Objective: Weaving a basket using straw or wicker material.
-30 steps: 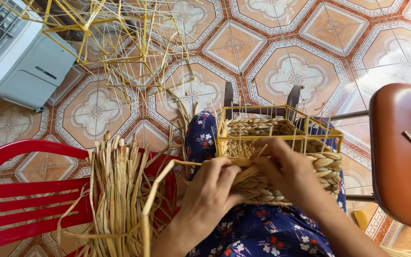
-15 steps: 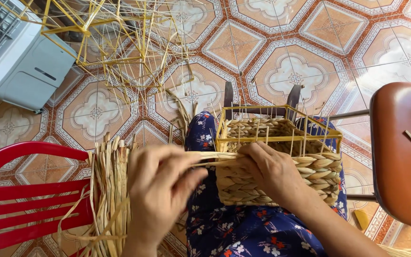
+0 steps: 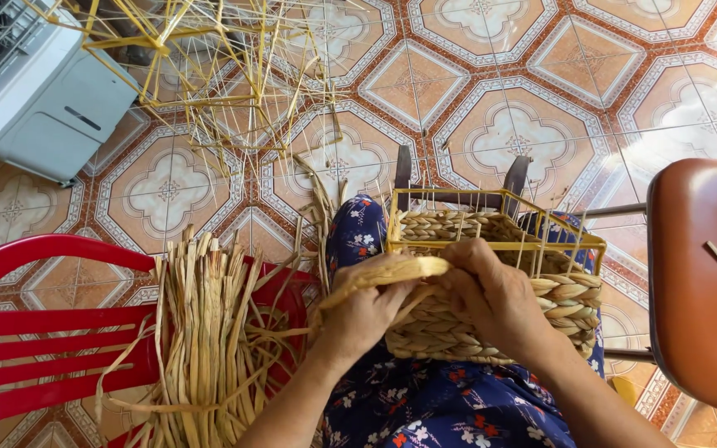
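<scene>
A half-woven straw basket (image 3: 541,303) on a yellow wire frame (image 3: 491,199) rests on my lap, over a blue flowered dress. My left hand (image 3: 358,319) pinches a flat dried straw strand (image 3: 392,272) against the basket's near left side. My right hand (image 3: 491,294) lies over the basket's front wall, with its fingers closed on the same strand where it meets the weave. The braided rows wrap the lower part of the frame, and thin upright wires stand above them.
A bundle of dried straw strands (image 3: 209,332) lies on a red plastic chair (image 3: 35,332) at my left. Bare yellow wire frames (image 3: 209,75) stand on the patterned tile floor ahead, beside a white fan unit (image 3: 35,91). An orange-brown chair seat (image 3: 699,282) is at my right.
My left hand swung out to the left and came back to the basket's side, drawing the strand with it. My right hand stayed on the front wall.
</scene>
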